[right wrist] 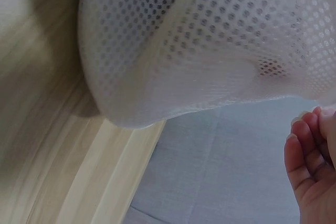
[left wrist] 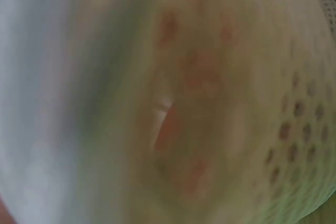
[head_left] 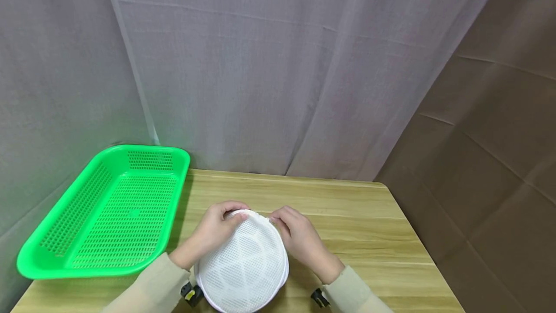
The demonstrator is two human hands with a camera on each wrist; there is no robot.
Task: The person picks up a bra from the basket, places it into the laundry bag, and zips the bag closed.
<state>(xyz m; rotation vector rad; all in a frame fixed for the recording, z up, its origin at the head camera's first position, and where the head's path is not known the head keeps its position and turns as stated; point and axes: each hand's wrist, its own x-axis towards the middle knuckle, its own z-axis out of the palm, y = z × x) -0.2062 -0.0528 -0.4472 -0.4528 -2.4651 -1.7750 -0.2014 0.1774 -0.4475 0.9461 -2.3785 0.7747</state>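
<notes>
A round white mesh laundry bag (head_left: 243, 267) with a pale rim is held up over the near part of the table. My left hand (head_left: 217, 228) grips its upper left edge, the thumb lying on the front mesh. At the upper right edge my right hand (head_left: 300, 236) pinches the rim between thumb and curled fingers; exactly what sits in that pinch is too small to tell. In the right wrist view the bag (right wrist: 220, 35) bulges past the curled fingers (right wrist: 299, 166). Blurred, close mesh (left wrist: 299, 129) fills the left wrist view and hides the left fingers.
A green perforated plastic basket (head_left: 180, 197) stands at the left of the wooden table (head_left: 356, 216), with nothing visible in it. Grey cloth (head_left: 260, 86) hangs behind the table's back edge, and a brown cloth (head_left: 486, 168) hangs along the right side.
</notes>
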